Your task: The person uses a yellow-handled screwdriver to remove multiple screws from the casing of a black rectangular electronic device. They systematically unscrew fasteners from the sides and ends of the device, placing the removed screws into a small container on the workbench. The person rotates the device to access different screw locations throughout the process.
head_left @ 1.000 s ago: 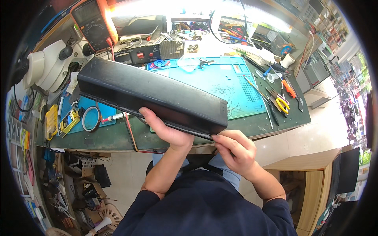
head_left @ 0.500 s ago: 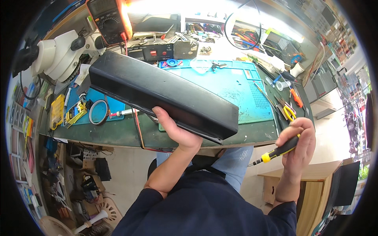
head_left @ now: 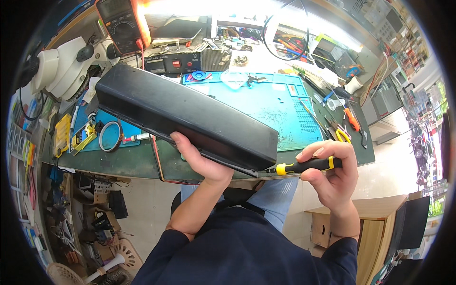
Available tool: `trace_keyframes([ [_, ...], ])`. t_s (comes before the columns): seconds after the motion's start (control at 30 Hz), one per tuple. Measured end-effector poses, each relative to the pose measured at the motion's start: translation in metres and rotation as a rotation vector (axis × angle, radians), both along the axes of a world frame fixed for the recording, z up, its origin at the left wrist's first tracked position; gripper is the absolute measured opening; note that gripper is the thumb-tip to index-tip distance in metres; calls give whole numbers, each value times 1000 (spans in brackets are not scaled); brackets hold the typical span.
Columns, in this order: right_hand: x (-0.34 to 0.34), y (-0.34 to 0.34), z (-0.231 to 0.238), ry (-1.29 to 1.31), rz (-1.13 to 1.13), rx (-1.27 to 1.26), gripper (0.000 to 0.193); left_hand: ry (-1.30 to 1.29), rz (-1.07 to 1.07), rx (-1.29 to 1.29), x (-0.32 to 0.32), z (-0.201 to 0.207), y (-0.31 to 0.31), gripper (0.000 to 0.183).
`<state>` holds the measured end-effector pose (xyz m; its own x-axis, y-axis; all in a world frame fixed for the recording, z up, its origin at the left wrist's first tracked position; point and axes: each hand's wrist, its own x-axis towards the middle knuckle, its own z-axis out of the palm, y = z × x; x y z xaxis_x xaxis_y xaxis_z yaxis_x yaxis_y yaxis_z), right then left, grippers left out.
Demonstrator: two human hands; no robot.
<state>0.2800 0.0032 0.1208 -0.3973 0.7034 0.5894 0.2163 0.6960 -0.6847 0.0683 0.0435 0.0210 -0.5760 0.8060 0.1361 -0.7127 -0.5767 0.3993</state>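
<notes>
A long black box-shaped housing (head_left: 185, 114) is held up at a slant over the bench's front edge, its right end lower. My left hand (head_left: 204, 164) grips its near lower edge, thumb on the front side and the other fingers hidden beneath. My right hand (head_left: 332, 173) holds a black and yellow screwdriver (head_left: 304, 166) between thumb and fingers. The screwdriver lies nearly level, its tip pointing left at the lower right corner of the housing. Whether the tip touches the housing or a screw there is too small to tell.
Behind the housing lies a blue work mat (head_left: 256, 104) on the green bench. A multimeter (head_left: 121, 23) and a white microscope (head_left: 61, 66) stand at the back left. A tape roll (head_left: 110, 136) sits left; pliers (head_left: 341, 134) and an orange-handled tool (head_left: 351, 119) lie right.
My right hand has moved left and up, turning the screwdriver from a downward slant to nearly level, its tip now by the housing's corner. The housing appears slightly farther left in view.
</notes>
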Motion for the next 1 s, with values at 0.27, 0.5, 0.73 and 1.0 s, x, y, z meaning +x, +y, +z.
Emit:
trace_keyframes([
  [0.27, 1, 3, -7, 8, -7, -36, 43, 4, -12, -4, 0, 3, 0, 62],
  [0.5, 1, 4, -9, 19, -52, -57, 42, 3, -15, -9, 0, 3, -1, 62],
  [0.73, 2, 2, -11, 39, -77, -64, 42, 13, 2, -19, 0, 4, 0, 63],
  [1.0, 0, -1, -13, 81, -120, -125, 44, 30, 13, -44, 1, 7, -1, 64],
])
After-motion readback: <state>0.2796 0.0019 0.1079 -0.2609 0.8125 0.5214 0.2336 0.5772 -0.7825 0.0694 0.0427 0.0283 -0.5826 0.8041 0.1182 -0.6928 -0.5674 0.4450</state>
